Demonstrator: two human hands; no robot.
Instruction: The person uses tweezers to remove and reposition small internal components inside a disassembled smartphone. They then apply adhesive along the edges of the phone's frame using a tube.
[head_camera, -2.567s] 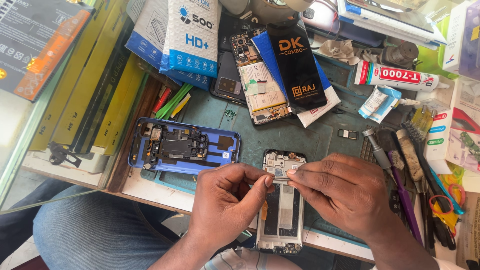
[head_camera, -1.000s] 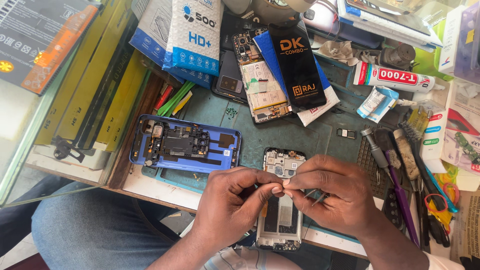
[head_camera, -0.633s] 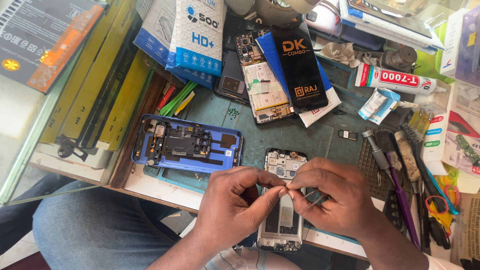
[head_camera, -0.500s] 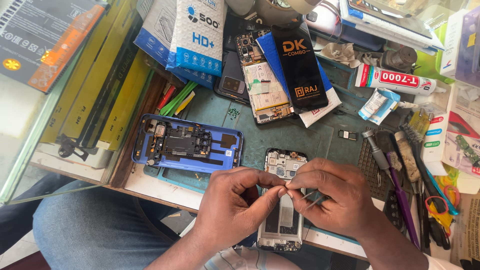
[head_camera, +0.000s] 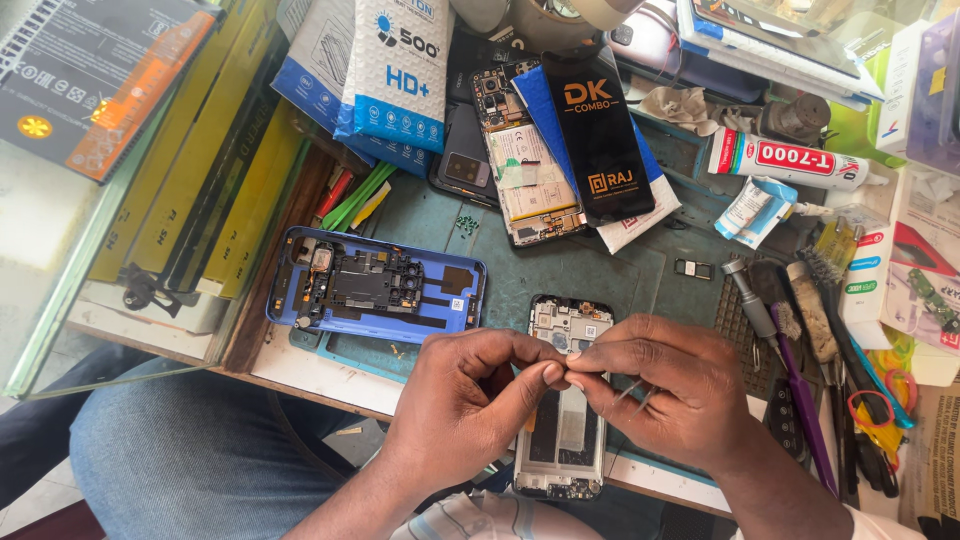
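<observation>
My left hand (head_camera: 470, 405) and my right hand (head_camera: 665, 395) meet fingertip to fingertip over an opened phone frame (head_camera: 562, 440) that lies on the teal mat (head_camera: 600, 270). Both pinch something very small between thumb and forefinger; it is too tiny to identify. Thin metal tweezers (head_camera: 632, 392) show under my right palm. A blue phone back cover (head_camera: 375, 292) with its inner parts exposed lies to the left of my hands.
An opened phone with its battery showing (head_camera: 525, 170) and a black screen package (head_camera: 600, 130) lie beyond. A glue tube (head_camera: 790, 158), screwdrivers and brushes (head_camera: 800, 330) crowd the right. Yellow boxes (head_camera: 190, 190) stack at the left, under a glass counter edge.
My hands have drawn closer together over the phone frame, fingertips now touching. The view has shifted slightly; nothing else on the bench has moved.
</observation>
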